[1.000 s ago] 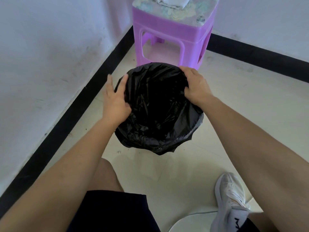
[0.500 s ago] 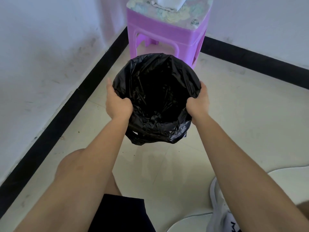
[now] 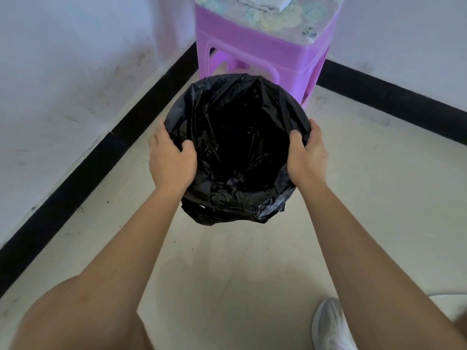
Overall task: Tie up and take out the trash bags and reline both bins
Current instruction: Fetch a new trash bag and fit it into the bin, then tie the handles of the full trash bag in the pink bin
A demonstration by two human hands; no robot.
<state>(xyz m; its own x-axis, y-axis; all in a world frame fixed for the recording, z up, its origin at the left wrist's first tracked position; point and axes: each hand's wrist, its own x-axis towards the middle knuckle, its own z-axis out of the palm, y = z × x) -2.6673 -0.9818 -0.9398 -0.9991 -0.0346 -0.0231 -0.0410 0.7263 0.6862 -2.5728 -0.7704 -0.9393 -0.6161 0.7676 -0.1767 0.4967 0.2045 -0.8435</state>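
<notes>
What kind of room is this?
Probably a corner of a plain room in a home, though I can't tell which room. White walls with black baseboard meet behind a purple stool, and both hands hold a bag-lined bin on the tile floor.

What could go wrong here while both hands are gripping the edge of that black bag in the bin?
1. The black bag is thin and creased; the left hand and right hand each have a grip on its rim, so a hard pull might tear it.
2. Loose plastic hangs bunched at the near side; the liner may slip into the bin.
3. The purple stool stands close behind and could get bumped.
</notes>
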